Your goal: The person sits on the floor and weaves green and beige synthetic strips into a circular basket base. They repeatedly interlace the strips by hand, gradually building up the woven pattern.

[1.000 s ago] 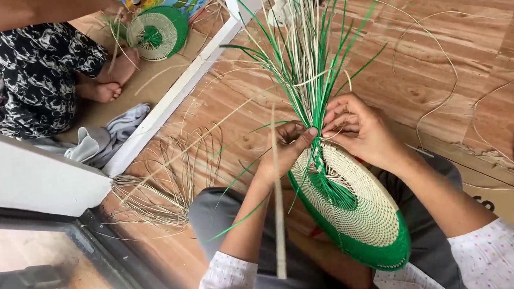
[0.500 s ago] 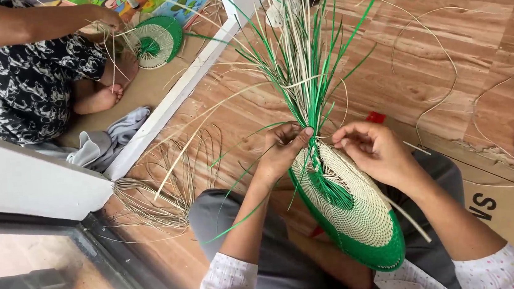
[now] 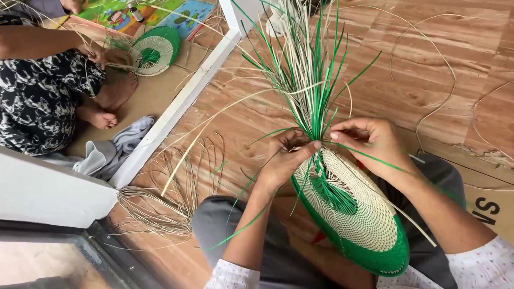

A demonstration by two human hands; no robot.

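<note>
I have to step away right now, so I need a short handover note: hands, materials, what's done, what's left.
Left hand: pinching strands at the rim of the round cream-and-green woven disc.
Right hand: gripping the rim beside it, a green strand under its fingers.
Disc: tilted on the lap, loose green and cream fibre strands fanning upward.
Spare pale fibres: floor, left.
Done: centre, green border.
Left: the loose strands.

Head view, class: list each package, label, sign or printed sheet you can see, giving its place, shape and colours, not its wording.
Flattened brown cardboard box: on the wooden floor at right, beside the person's knee, dark print.
Colourful printed sheet: top left, flat, rectangular; green, yellow and blue, beyond the other person's small green-and-cream woven disc.
</note>
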